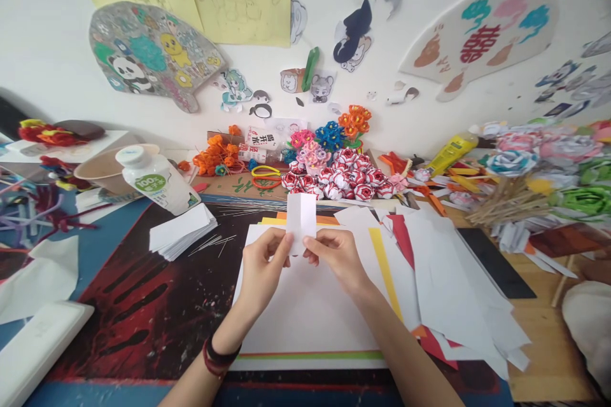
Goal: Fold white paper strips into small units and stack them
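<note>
A small white paper strip [301, 219] stands upright between my two hands, with a lengthwise crease down its middle. My left hand [265, 257] pinches its lower left edge between thumb and fingers. At the lower right edge, my right hand [337, 254] grips it the same way, thumb in front. Both hands hover over a large white sheet [310, 311] that lies on a stack of coloured paper. To the left, a pile of cut white paper strips [182, 229] rests on the dark mat [138, 292].
Behind the hands stand red-and-white paper flowers [353, 175]. A white bottle [155, 181] leans at the left, near a white case [45, 346]. Loose white sheets [453, 280], a black flat slab [496, 264] and a yellow bottle [451, 152] are on the right.
</note>
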Motion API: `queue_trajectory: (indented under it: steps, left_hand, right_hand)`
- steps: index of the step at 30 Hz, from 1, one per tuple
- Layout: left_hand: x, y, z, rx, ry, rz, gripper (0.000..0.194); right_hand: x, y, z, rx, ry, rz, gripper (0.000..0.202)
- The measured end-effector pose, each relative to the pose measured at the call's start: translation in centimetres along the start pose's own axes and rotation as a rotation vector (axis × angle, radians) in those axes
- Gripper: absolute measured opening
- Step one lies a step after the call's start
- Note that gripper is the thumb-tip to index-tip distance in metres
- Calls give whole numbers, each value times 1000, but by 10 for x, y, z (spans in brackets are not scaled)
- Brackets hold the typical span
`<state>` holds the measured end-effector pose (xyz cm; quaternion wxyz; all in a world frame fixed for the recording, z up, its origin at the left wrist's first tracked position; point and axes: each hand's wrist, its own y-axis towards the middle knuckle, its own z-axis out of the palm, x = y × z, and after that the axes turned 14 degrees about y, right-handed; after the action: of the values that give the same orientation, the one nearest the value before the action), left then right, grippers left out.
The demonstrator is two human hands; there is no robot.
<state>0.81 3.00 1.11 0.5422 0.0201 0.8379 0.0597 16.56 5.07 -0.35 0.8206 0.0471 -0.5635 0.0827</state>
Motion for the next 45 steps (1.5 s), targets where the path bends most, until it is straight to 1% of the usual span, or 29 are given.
queue_trajectory:
  steps: [14, 17, 19, 22, 24, 30, 37, 45]
  left_hand:
    - [-2, -1, 1, -2, 25, 3, 22]
    - [-3, 0, 1, -7, 22, -7, 25]
    - [-5, 1, 1, 34, 11, -22, 29]
    - [-6, 1, 4, 155, -13, -45, 30]
    - [-6, 0, 6, 193, -38, -55, 29]
    - [-6, -3, 10, 178, -47, -78, 30]
    - [-9, -5, 10, 151, 9, -48, 27]
    - [-6, -9, 13, 150, -138, -108, 24]
  right_hand:
    - [0, 0, 0, -22, -7, -6, 27]
    - [1, 1, 0, -19, -23, -12, 26]
    - [3, 1, -1, -18, -34, -21, 27]
    - [6, 0, -1, -14, -53, -42, 29]
    - [6, 0, -2, -12, -67, -55, 30]
    - [5, 0, -3, -28, -98, -73, 31]
    - [8, 0, -4, 4, -93, -58, 29]
    - [4, 1, -5, 46, -47, -31, 27]
